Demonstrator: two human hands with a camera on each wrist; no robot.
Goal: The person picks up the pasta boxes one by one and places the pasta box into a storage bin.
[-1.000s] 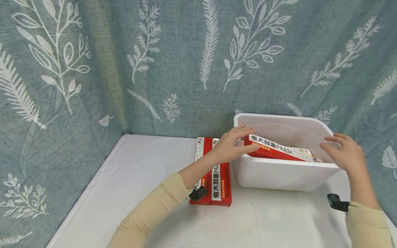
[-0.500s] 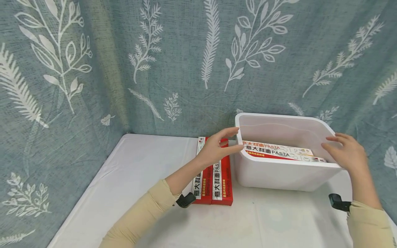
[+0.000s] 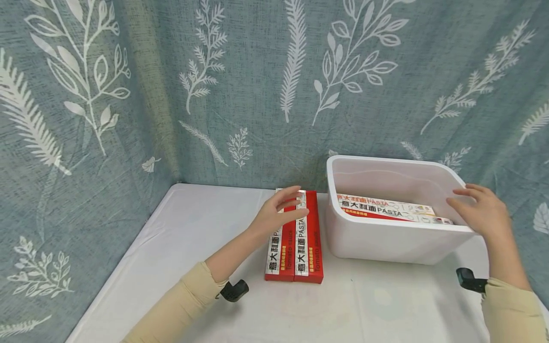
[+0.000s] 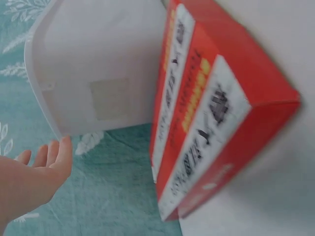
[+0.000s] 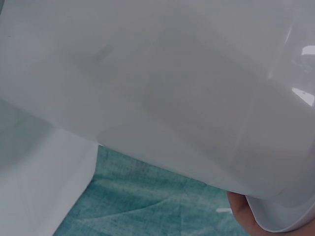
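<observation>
Two red-and-white pasta boxes lie side by side on the table: the left box (image 3: 281, 259) and the right box (image 3: 315, 257). My left hand (image 3: 270, 216) hovers over their far part, fingers extended and thumb apart, holding nothing; in the left wrist view the hand (image 4: 37, 179) is beside the boxes (image 4: 197, 123). To the right stands a white plastic bin (image 3: 394, 245) with pasta boxes (image 3: 377, 209) lying inside, their lower parts hidden by its wall. My right hand (image 3: 486, 209) grips the bin's right rim; in the right wrist view its fingers (image 5: 241, 211) curl round the edge.
A white cloth covers the table (image 3: 193, 228). Behind it hangs a blue-green curtain (image 3: 257, 119) with white leaf prints, close to the back of the bin. A small gap separates the bin from the right box on the table.
My left hand has drawn back from the bin, moving left to above the boxes on the table. The tilted box in the bin has dropped lower and lies flatter. My right hand stays put.
</observation>
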